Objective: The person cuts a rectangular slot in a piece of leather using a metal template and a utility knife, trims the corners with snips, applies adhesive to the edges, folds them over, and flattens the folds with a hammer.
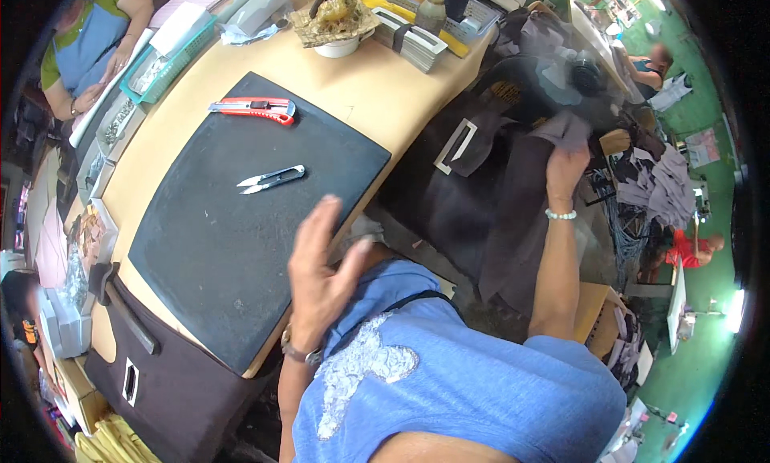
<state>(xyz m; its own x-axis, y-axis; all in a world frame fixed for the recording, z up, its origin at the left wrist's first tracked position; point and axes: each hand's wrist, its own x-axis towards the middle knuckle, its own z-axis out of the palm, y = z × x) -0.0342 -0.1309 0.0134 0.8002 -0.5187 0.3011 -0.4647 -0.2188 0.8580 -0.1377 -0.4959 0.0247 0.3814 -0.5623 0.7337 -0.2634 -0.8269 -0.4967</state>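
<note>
Left hand (321,262) fingers released over one black mat (216,246); right hand (565,166) fingers grasping one dark cloth (513,214).

My left hand (321,266) is raised in front of my chest, open, with the fingers spread and a little bent, and it holds nothing. There is a watch on this wrist, and the forearm comes up from the lower edge. My right arm is stretched forward and to the right, almost straight. My right hand (566,170) is turned palm down with the fingers closed together, and a bead bracelet sits on its wrist
</note>
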